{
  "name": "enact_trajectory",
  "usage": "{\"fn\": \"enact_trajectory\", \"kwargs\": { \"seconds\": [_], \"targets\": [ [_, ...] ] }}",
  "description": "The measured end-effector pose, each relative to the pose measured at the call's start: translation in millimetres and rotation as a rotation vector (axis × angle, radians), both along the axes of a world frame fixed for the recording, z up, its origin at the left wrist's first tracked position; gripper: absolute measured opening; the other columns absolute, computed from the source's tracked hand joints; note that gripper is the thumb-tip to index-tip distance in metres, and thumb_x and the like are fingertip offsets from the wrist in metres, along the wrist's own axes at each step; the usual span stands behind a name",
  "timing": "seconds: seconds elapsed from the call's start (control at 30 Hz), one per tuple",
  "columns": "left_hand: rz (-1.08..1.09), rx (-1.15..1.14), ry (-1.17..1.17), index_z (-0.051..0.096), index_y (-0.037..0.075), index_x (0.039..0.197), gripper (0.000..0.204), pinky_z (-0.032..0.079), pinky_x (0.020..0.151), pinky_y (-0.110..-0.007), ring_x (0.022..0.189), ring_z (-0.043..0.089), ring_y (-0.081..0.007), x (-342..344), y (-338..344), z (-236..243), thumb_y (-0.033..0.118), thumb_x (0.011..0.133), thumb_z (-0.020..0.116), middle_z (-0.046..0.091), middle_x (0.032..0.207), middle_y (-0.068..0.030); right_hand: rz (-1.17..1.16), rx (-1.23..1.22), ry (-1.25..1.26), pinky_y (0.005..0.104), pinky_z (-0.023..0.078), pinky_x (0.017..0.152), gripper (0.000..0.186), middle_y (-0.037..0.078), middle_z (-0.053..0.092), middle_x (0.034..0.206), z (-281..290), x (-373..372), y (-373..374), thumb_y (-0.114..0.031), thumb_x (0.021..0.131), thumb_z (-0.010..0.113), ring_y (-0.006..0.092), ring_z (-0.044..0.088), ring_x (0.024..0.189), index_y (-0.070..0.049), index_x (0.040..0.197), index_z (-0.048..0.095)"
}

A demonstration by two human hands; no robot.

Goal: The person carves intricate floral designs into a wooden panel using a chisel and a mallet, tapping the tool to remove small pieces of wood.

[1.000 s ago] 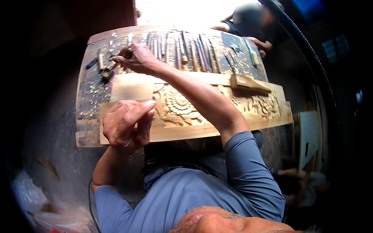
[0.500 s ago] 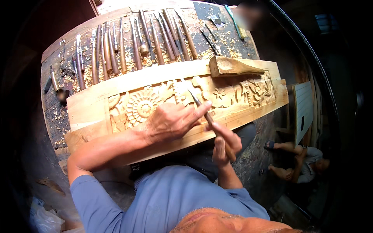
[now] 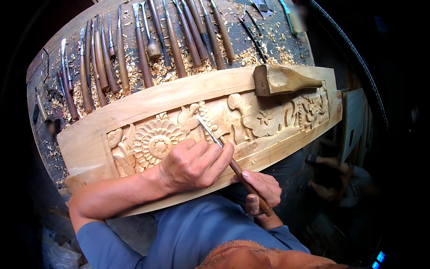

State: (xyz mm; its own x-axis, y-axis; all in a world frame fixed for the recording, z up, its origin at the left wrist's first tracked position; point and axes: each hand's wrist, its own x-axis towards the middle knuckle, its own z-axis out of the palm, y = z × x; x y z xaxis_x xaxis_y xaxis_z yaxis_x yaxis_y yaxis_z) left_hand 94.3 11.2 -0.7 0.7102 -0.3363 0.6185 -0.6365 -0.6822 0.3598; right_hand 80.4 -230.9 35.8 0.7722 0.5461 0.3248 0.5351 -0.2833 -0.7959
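Observation:
A long pale wooden board (image 3: pixel 112 105) with a carved relief lies across in front of me. I hold a slim carving chisel (image 3: pixel 239 172) slantwise over it, its blade end at the leafy carving right of the large round flower (image 3: pixel 159 145). My left hand (image 3: pixel 192 166) is closed around the metal shaft near the blade, resting over the board's near part. Lower down, my right hand (image 3: pixel 264 190) is closed on the brown handle, whose butt end sticks out below the fingers. Whether the cutting edge touches the wood is hard to tell.
Beyond the board, several wooden-handled carving tools (image 3: pixel 172 40) lie in a row among wood shavings (image 3: pixel 165 74) on the dark bench. A wooden mallet (image 3: pixel 286 83) rests on the board's far right part. A green brush (image 3: pixel 289 18) lies at the back right; another person (image 3: pixel 340 177) sits at the right.
The chisel's tip has moved left along the carving, toward the round flower. My left fingers, more stretched out before, now curl around the shaft. The view has shifted closer to the board.

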Motion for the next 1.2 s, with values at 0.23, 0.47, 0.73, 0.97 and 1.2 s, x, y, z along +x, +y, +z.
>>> {"fn": "enact_trajectory", "kwargs": {
  "seconds": [0.23, 0.47, 0.73, 0.97, 1.2],
  "targets": [
    [0.046, -0.033, 0.023, 0.073, -0.001, 0.104, 0.028, 0.037, 0.047, -0.027, 0.056, 0.051, -0.0092, -1.3, 0.4, -0.4, 0.012, 0.08, 0.066, 0.048, 0.069, 0.0016, 0.02, -0.114, -0.032, 0.0369, 0.062, 0.065, 0.045, 0.021, 0.074, 0.083, 16.4, 4.2, 10.9, -0.032, 0.108, 0.056, 0.0303, 0.077, 0.073, 0.009, 0.126, 0.065],
    [0.049, -0.029, 0.038, 0.072, 0.001, 0.104, 0.028, 0.038, 0.047, -0.027, 0.056, 0.051, -0.0089, -1.5, 2.2, 0.8, 0.012, 0.079, 0.066, 0.048, 0.069, 0.0016, 0.061, -0.134, -0.038, 0.0371, 0.063, 0.067, 0.04, 0.021, 0.075, 0.086, 32.0, 10.2, 18.4, -0.025, 0.106, 0.06, 0.0307, 0.077, 0.074, 0.009, 0.124, 0.066],
    [0.045, -0.038, 0.039, 0.072, 0.0, 0.103, 0.027, 0.038, 0.046, -0.026, 0.055, 0.05, -0.0086, -0.1, 1.6, 3.0, 0.012, 0.08, 0.066, 0.047, 0.069, 0.0015, 0.012, -0.106, -0.034, 0.0359, 0.063, 0.067, 0.03, 0.021, 0.075, 0.086, 24.3, 5.0, 18.9, -0.009, 0.1, 0.06, 0.0298, 0.078, 0.074, 0.008, 0.124, 0.067],
    [0.055, -0.022, 0.038, 0.072, 0.001, 0.103, 0.026, 0.038, 0.045, -0.026, 0.055, 0.05, -0.0083, -1.3, 0.4, -0.1, 0.012, 0.08, 0.067, 0.047, 0.069, 0.0017, 0.005, -0.104, -0.043, 0.0359, 0.063, 0.066, 0.029, 0.02, 0.075, 0.087, 14.7, -0.2, 16.6, -0.004, 0.098, 0.06, 0.0291, 0.078, 0.074, 0.007, 0.125, 0.067],
    [0.08, -0.026, 0.05, 0.072, 0.002, 0.105, 0.026, 0.039, 0.046, -0.027, 0.056, 0.051, -0.0084, -1.6, -3.4, 1.6, 0.012, 0.081, 0.066, 0.048, 0.069, 0.0022, 0.029, -0.048, -0.027, 0.0359, 0.063, 0.066, 0.027, 0.019, 0.076, 0.087, 10.4, 11.0, 12.5, -0.004, 0.098, 0.063, 0.0287, 0.079, 0.075, 0.005, 0.122, 0.07]
  ]
}}
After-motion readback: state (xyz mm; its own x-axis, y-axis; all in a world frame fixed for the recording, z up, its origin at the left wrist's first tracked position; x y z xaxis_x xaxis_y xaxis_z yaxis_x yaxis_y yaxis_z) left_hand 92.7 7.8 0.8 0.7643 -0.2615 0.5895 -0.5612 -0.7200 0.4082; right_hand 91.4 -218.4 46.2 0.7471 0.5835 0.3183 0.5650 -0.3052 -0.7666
